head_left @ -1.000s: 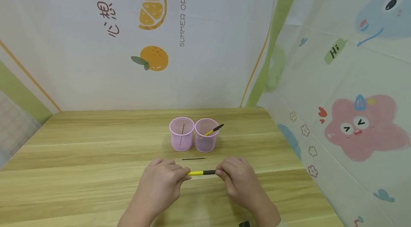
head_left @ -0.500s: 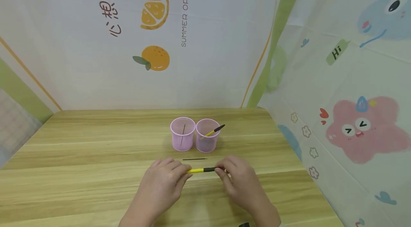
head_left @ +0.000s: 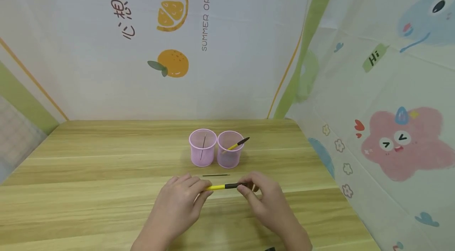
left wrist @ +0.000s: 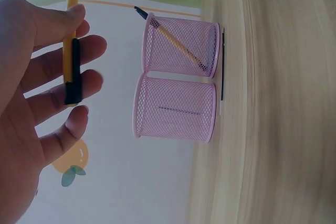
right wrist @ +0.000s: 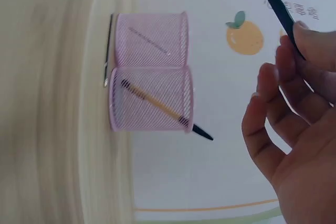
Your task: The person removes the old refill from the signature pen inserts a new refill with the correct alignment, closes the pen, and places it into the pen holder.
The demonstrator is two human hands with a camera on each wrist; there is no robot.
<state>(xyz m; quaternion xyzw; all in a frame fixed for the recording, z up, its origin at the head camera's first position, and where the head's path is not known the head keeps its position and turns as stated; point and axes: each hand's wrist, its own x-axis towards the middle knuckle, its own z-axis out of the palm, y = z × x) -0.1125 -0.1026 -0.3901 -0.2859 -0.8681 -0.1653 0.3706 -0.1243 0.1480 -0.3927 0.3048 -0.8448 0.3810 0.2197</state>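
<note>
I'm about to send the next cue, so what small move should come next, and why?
Probably have the right hand twist the black grip of the pen: it pinches that grip, the left hand holds the yellow barrel, and a loose refill lies on the table.

Your held pen (head_left: pixel 224 186): yellow barrel, black section. Second pen (head_left: pixel 238 143) you've got: also yellow and black. Thin rod (head_left: pixel 216 175): black. Both cups (head_left: pixel 229 160): pink mesh. Your surface (head_left: pixel 89 188): yellow-brown wood grain, darker streaks. Back sheet (head_left: pixel 241 77) you're facing: white, orange fruit prints (head_left: pixel 173 63), green border (head_left: pixel 321 6). Side sheet (head_left: pixel 337 85): white, pink star (head_left: pixel 387 156), blue figure (head_left: pixel 419 2).
</note>
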